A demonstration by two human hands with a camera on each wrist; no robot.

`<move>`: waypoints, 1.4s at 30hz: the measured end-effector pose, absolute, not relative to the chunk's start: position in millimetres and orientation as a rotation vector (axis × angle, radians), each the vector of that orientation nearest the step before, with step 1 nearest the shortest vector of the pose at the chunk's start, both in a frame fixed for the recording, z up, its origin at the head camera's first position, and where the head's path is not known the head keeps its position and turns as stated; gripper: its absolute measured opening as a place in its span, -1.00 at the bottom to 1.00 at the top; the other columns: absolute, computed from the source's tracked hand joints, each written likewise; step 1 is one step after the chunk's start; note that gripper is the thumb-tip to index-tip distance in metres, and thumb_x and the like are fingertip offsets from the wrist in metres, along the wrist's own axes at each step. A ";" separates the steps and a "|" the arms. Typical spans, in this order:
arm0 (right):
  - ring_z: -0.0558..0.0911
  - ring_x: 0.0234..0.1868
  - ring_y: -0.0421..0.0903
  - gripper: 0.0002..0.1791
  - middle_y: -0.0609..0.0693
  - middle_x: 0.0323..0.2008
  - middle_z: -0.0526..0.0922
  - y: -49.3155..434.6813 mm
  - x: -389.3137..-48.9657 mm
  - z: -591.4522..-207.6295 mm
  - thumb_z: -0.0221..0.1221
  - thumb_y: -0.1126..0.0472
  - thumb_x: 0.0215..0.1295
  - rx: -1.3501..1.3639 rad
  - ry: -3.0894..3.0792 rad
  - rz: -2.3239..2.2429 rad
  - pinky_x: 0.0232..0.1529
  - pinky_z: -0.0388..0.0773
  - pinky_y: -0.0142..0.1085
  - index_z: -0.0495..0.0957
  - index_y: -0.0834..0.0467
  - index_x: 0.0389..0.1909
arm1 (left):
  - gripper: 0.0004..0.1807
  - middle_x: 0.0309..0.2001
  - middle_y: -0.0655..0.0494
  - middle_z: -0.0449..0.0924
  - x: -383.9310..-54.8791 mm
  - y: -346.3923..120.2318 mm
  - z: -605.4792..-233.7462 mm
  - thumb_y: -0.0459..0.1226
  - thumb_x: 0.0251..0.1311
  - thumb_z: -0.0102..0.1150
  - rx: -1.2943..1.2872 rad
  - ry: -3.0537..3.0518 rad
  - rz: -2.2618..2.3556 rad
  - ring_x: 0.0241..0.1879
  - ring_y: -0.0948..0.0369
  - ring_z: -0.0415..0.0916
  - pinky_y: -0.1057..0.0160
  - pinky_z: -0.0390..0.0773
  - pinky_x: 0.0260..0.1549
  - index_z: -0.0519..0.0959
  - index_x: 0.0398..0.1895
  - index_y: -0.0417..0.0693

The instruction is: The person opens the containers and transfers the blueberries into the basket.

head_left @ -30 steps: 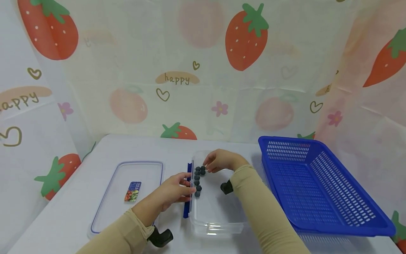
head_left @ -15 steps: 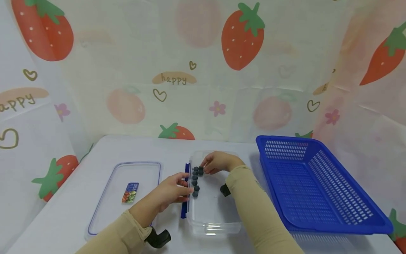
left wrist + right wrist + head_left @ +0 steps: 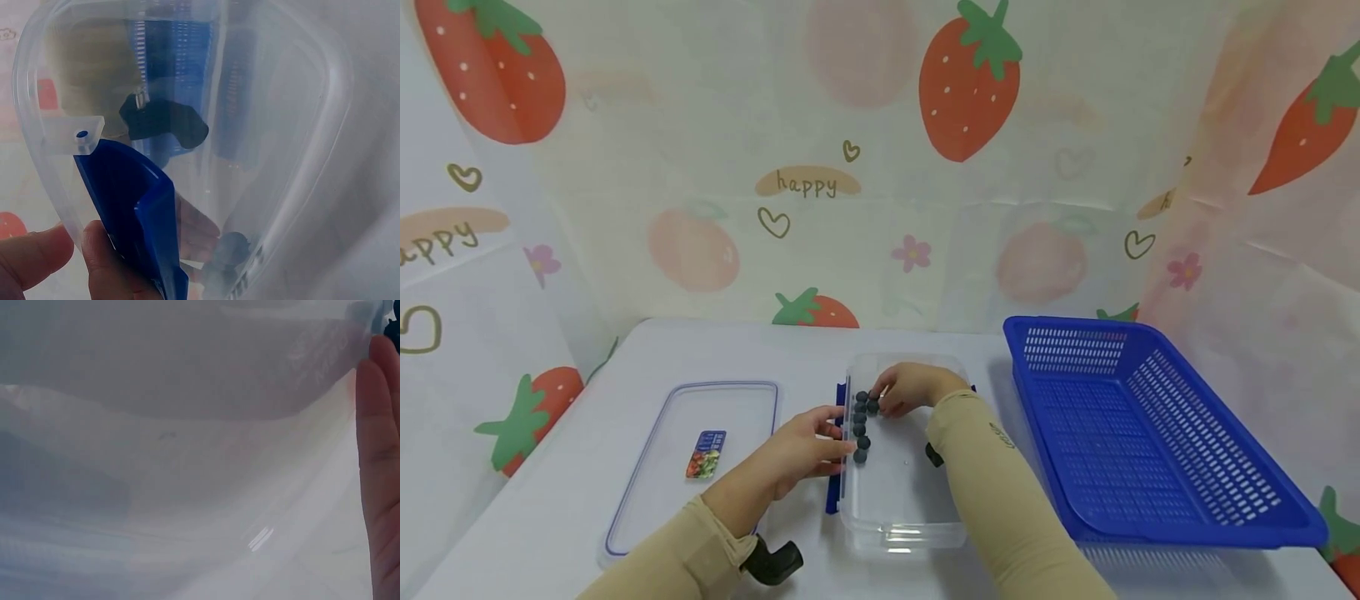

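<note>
A clear plastic box stands on the table, with a line of dark blueberries along its left wall. From the left side, my left hand grips the box wall near a blue side latch. The left wrist view has thumb and fingers on opposite sides of the rim. Reaching into the box, my right hand pinches with index finger and thumb at a blueberry near the line's far end. At the right wrist view's edge, fingers point at the dark berries.
Left of the box lies a clear lid with a blue seal and a small fruit-printed label. A large blue perforated basket stands on the right. A strawberry-printed sheet hangs behind the table.
My right hand has come slightly lower and closer onto the berries at the far end. The left hand keeps its grip on the box. The head view has shifted a little.
</note>
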State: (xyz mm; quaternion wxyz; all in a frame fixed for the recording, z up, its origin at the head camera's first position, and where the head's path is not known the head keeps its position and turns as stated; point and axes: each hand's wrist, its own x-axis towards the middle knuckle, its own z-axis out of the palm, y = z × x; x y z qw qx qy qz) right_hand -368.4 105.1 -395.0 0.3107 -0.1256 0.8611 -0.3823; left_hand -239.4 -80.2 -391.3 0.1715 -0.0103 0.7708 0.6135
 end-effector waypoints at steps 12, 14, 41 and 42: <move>0.57 -0.30 -0.09 -0.76 0.08 -0.27 0.56 104.2 -368.6 -395.3 0.21 0.44 0.07 -0.337 2.236 -1.043 -0.20 0.59 -0.29 0.53 0.27 -0.19 | -0.33 -0.10 -0.09 0.33 -238.3 -79.1 -392.2 -0.36 0.09 0.22 -0.032 2.185 1.760 -0.25 0.13 0.50 0.20 0.62 -0.28 0.23 0.30 -0.09; 0.58 -0.29 -0.09 -0.75 0.09 -0.26 0.55 104.1 -368.7 -395.0 0.20 0.45 0.07 -0.338 2.224 -1.054 -0.19 0.59 -0.28 0.53 0.28 -0.18 | -0.33 -0.10 -0.09 0.33 -238.0 -79.1 -391.9 -0.36 0.09 0.22 -0.034 2.184 1.760 -0.24 0.12 0.50 0.20 0.62 -0.28 0.23 0.30 -0.09; 0.63 -0.20 0.01 -0.80 0.13 -0.27 0.62 105.8 -369.5 -393.3 0.16 0.47 0.12 -0.374 2.136 -1.164 -0.16 0.59 -0.26 0.52 0.29 -0.21 | -0.35 -0.11 -0.09 0.33 -235.7 -79.2 -389.3 -0.38 0.09 0.21 -0.019 2.178 1.775 -0.22 0.09 0.52 0.19 0.62 -0.26 0.24 0.29 -0.10; 0.63 -0.21 0.01 -0.81 0.13 -0.28 0.63 106.0 -369.6 -393.1 0.15 0.47 0.12 -0.376 2.134 -1.169 -0.17 0.59 -0.26 0.52 0.29 -0.22 | -0.35 -0.11 -0.09 0.33 -235.7 -79.2 -389.4 -0.38 0.10 0.21 -0.018 2.178 1.774 -0.22 0.09 0.52 0.19 0.62 -0.26 0.24 0.29 -0.10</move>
